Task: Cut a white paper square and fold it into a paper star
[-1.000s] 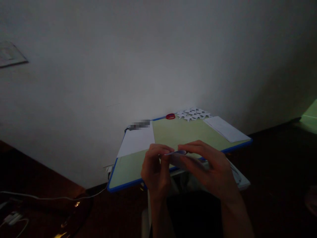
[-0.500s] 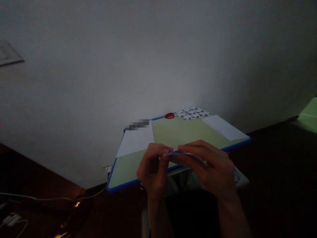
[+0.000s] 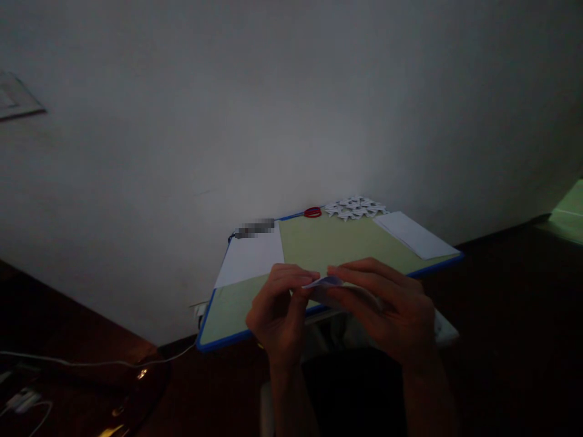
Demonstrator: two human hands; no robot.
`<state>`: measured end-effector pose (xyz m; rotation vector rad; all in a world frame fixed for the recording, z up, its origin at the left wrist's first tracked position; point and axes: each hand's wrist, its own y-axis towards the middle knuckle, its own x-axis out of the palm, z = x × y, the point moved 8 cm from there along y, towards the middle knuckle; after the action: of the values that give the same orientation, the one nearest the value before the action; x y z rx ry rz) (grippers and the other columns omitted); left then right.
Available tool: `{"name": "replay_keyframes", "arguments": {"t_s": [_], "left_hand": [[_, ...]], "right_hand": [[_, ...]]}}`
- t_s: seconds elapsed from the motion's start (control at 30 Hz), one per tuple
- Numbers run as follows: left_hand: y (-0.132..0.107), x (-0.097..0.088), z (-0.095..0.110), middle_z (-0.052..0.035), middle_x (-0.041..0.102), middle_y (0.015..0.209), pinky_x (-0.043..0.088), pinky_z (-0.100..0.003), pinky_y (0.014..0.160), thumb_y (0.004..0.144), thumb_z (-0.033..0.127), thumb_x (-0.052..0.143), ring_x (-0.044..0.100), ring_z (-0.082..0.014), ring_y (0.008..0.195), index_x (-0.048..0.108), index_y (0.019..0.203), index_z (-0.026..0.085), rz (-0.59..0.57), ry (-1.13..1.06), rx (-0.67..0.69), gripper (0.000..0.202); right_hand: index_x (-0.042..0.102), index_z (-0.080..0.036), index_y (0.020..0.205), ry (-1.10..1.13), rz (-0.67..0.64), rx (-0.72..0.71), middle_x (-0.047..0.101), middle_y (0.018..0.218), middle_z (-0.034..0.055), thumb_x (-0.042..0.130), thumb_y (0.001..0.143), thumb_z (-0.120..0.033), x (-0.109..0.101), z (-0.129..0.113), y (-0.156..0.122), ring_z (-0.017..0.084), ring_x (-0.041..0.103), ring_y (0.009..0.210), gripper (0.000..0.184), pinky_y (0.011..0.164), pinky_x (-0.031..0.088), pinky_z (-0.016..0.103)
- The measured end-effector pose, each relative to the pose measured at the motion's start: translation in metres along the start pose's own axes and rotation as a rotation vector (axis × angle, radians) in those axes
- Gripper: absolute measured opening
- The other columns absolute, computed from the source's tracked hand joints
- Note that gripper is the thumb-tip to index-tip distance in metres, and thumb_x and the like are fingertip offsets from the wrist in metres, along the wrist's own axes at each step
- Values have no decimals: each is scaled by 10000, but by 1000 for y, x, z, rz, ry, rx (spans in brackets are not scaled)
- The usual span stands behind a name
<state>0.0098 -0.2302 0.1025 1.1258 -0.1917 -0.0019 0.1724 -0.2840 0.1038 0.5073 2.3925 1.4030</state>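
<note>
A small folded piece of white paper (image 3: 324, 283) is held up between both hands, over the near edge of the table. My left hand (image 3: 282, 309) pinches its left end between thumb and fingertips. On the other end, my right hand (image 3: 387, 303) grips the paper with fingers above and thumb below. The paper's layers bulge apart a little in the middle. Much of it is hidden behind the fingers.
The light green table (image 3: 323, 240) with a blue rim stands against the wall. On it lie a white sheet (image 3: 252, 255), red-handled scissors (image 3: 313, 212), several folded white paper pieces (image 3: 355, 207) and a stack of paper (image 3: 416, 235). A white cable (image 3: 91, 364) runs at left.
The gap between the paper's layers looks slightly wider. Both hands keep their hold, with only a small shift of the left hand to the left.
</note>
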Motion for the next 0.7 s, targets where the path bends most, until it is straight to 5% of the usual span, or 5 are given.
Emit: {"name": "replay_keyframes", "arguments": {"t_s": [0.43, 0.7], "left_hand": [[-5, 5, 0, -22, 697, 832, 516, -295, 727, 959, 124, 664, 652, -165, 796, 680, 940, 207, -29, -19, -44, 87], [-5, 13, 10, -22, 745, 849, 540, -343, 751, 915, 71, 694, 669, -189, 828, 715, 918, 215, -196, 158, 41, 145]], "right_hand": [[738, -243, 1020, -29, -20, -11, 750, 915, -4, 761, 907, -106, -2, -1, 1, 152, 705, 841, 179, 734, 577, 314], [745, -221, 1066, -78, -84, -91, 734, 933, 29, 772, 906, -133, -1, -8, 2, 196, 666, 874, 185, 769, 529, 391]]}}
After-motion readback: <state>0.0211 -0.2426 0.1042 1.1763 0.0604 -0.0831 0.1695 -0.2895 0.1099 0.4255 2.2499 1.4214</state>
